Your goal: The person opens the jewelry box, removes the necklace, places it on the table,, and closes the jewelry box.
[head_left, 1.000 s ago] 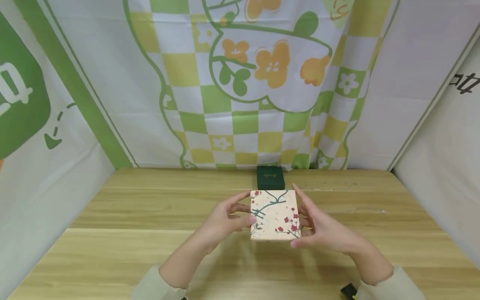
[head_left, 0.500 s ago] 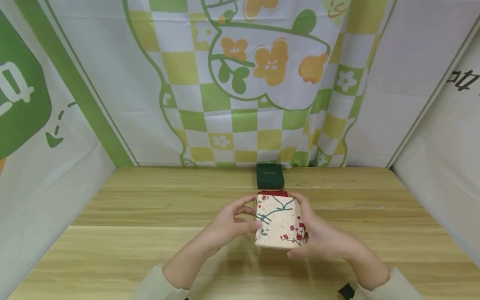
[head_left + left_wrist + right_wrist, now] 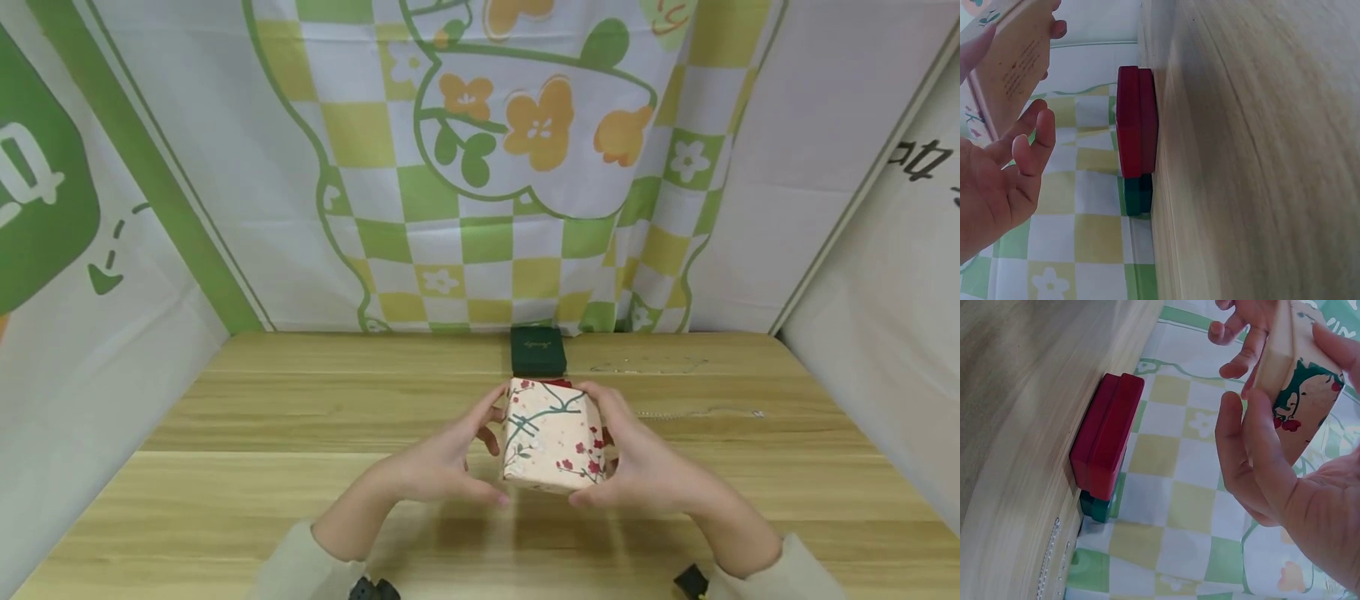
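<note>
A cream box with a red-blossom and green-branch pattern is held up above the table, slightly turned. My right hand grips its right side, thumb at the lower corner and fingers along the side. My left hand is around the left side, index fingertip right at the upper left corner and thumb just below the lower left corner. Its other fingers stand loosely bent, apart from the box, in the left wrist view. Small printed lines show on the box's underside there. A red box lies on the table beyond, mostly hidden in the head view.
Behind the red box sits a dark green box with gold lettering. Thin silver chains lie on the wooden table to the right. A black object is by the right sleeve. Patterned curtain borders the back.
The cream box has tilted and turned, bringing its right side and the red box behind into view. My left thumb has come off the box's face to below its lower left corner.
</note>
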A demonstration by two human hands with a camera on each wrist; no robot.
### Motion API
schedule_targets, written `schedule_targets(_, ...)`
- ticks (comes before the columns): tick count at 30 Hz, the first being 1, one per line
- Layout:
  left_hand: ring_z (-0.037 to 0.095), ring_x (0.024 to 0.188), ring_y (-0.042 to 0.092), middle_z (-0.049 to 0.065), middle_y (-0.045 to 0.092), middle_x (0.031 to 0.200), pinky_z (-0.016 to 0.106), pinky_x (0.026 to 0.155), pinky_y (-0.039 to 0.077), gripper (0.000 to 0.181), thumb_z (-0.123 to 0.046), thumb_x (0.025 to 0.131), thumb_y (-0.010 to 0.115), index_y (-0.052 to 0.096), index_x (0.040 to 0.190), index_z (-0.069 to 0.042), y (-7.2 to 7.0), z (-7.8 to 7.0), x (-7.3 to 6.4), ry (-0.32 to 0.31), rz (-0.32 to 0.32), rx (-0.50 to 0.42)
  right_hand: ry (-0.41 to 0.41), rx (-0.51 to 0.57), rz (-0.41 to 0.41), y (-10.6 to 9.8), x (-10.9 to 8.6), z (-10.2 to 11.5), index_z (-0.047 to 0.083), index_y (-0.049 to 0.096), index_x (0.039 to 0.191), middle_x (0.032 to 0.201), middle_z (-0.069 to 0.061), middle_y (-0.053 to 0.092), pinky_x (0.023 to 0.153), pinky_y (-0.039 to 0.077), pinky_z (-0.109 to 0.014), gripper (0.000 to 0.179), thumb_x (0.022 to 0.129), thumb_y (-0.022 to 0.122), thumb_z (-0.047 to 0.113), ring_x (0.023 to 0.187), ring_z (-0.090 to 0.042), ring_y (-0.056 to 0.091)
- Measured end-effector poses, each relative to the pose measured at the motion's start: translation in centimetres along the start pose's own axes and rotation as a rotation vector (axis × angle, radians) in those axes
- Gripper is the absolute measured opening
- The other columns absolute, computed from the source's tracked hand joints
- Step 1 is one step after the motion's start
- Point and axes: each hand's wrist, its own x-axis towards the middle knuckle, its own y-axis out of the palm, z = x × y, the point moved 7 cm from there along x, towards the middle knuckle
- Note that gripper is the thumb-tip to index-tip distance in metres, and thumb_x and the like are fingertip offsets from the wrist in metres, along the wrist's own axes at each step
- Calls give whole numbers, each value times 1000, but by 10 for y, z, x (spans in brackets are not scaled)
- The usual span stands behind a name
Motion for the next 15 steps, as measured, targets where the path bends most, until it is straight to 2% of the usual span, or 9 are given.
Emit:
schedule_targets(5,23,109,49,14,42,140,25,64,49,115,-16,79,83,0,159,-25,-2,0,0,27,-17,-15,-11,34,-7,0,1,1,14,21,153,138,-18,33,78,58,-28,115,62,92,10,116,-35,46)
schedule_targets(8,22,109,49,10,42,140,24,63,45,115,-20,78,84,3,159,-24,-5,1,-1,32,-27,29,-27,29,-1,0,3,1,12,21,153,140,-18,33,78,58,-29,115,63,92,10,117,-35,45)
schedule_targets(12,17,107,51,3,46,131,30,78,50,112,-21,76,86,10,157,-20,-5,4,1,64,-43,133,-46,-27,-1,-1,4,1,10,22,153,143,-16,36,85,56,-30,115,62,93,15,115,-31,50)
schedule_targets(15,16,105,53,1,50,125,35,91,50,111,-20,72,88,14,155,-19,-6,3,1,106,-82,199,-53,-83,-19,-2,3,1,12,23,153,144,-13,38,87,54,-30,116,62,94,20,113,-28,53)
